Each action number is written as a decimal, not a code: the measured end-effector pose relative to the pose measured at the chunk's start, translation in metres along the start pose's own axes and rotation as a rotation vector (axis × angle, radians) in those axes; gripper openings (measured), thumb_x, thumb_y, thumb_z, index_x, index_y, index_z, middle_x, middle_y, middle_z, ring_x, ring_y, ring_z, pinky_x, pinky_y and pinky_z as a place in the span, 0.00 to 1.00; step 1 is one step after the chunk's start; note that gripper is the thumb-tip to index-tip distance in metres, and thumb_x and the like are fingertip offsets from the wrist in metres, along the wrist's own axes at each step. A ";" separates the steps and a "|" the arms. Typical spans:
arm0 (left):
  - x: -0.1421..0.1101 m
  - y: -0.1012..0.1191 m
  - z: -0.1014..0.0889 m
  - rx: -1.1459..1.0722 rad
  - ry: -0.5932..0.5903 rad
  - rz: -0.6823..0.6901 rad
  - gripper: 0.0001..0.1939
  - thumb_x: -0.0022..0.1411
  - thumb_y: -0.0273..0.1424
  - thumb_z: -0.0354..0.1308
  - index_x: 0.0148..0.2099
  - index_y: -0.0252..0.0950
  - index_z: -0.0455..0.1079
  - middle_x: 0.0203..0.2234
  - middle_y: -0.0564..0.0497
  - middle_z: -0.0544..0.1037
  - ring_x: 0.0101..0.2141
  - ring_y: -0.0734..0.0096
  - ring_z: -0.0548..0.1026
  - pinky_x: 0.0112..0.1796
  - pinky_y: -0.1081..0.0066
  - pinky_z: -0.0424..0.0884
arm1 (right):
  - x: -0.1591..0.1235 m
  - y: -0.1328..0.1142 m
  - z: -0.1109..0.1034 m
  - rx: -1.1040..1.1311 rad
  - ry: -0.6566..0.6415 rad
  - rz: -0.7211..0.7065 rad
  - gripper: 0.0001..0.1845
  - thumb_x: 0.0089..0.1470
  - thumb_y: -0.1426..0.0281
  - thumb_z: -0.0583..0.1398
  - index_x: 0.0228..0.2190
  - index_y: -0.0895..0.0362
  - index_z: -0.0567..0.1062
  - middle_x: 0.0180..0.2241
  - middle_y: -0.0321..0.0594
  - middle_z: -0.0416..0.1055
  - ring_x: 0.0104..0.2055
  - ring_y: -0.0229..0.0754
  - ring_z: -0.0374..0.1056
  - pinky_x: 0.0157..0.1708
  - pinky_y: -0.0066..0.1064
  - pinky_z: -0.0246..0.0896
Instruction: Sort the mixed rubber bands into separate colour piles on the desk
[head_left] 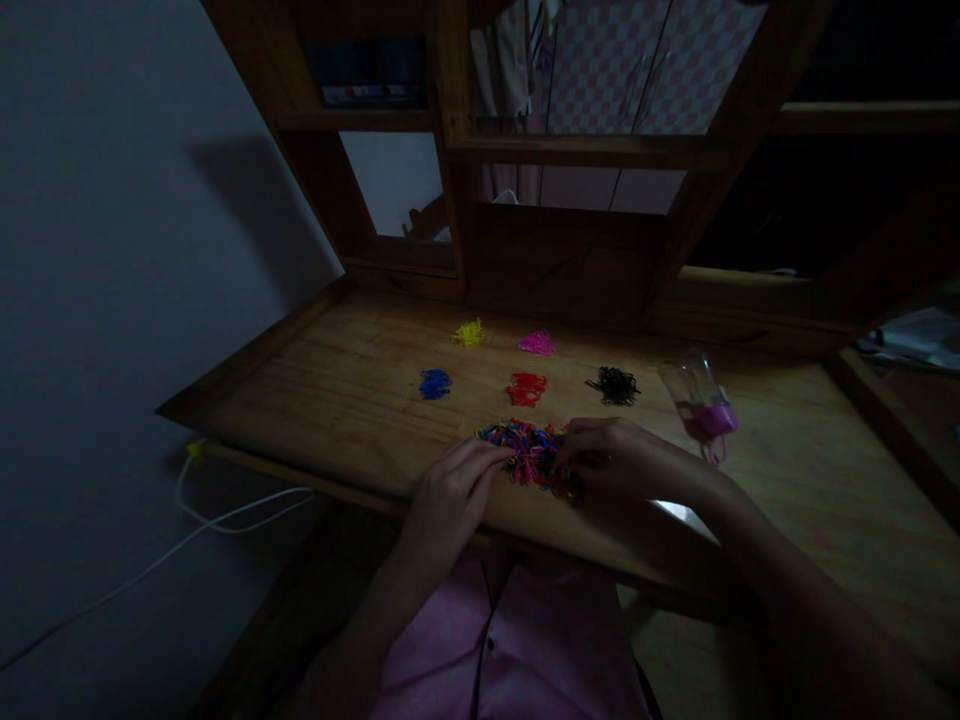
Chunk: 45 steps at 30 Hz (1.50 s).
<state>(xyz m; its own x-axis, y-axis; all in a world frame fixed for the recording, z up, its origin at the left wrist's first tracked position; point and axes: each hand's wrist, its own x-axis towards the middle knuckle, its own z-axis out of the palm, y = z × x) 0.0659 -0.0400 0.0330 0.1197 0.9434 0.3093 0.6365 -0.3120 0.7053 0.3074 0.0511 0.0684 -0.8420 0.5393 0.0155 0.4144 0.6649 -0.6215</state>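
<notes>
A mixed pile of small coloured loops (531,462), like tiny rubber bands, lies near the table's front edge. My left hand (457,490) touches the pile's left side, its thumb and fingertips drawn together. On the right side, my right hand (611,455) dips curled fingers into the pile. What either pinch holds is too small and dark to make out. Beyond the hands lie single-colour heaps: a blue heap (435,384), a red heap (526,389), a black heap (615,386), a yellow heap (469,333) and a pink heap (537,343).
A clear bottle with a pink cap (716,418) lies on the wooden table (337,400) to the right. A bright flat object (679,512) shows partly beneath my right forearm. Wooden shelving (555,260) rises at the back. A white cable (225,522) hangs by the left edge.
</notes>
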 end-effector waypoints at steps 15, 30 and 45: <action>0.007 0.012 0.001 -0.146 0.091 -0.075 0.09 0.64 0.27 0.54 0.42 0.41 0.75 0.39 0.52 0.78 0.42 0.69 0.75 0.45 0.71 0.70 | -0.001 0.002 -0.012 0.312 0.222 0.182 0.11 0.53 0.62 0.63 0.35 0.56 0.79 0.30 0.40 0.76 0.30 0.39 0.69 0.29 0.29 0.62; 0.042 0.034 0.042 -1.183 0.098 -0.530 0.13 0.54 0.32 0.66 0.41 0.30 0.76 0.36 0.45 0.82 0.36 0.65 0.81 0.45 0.63 0.77 | 0.010 0.006 0.011 1.002 0.332 0.347 0.12 0.46 0.64 0.68 0.34 0.56 0.79 0.33 0.40 0.77 0.35 0.40 0.72 0.36 0.31 0.66; 0.040 0.036 0.036 -1.232 0.063 -0.599 0.15 0.51 0.29 0.69 0.42 0.31 0.77 0.37 0.45 0.82 0.38 0.69 0.80 0.47 0.68 0.74 | 0.012 -0.009 0.011 0.233 0.576 0.061 0.08 0.54 0.64 0.64 0.33 0.54 0.80 0.30 0.39 0.68 0.28 0.36 0.61 0.24 0.29 0.54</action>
<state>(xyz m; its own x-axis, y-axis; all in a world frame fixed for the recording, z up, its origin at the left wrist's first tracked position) 0.1215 -0.0095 0.0475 0.0134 0.9717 -0.2360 -0.5088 0.2098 0.8349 0.2900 0.0455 0.0658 -0.4711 0.8078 0.3544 0.3147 0.5293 -0.7879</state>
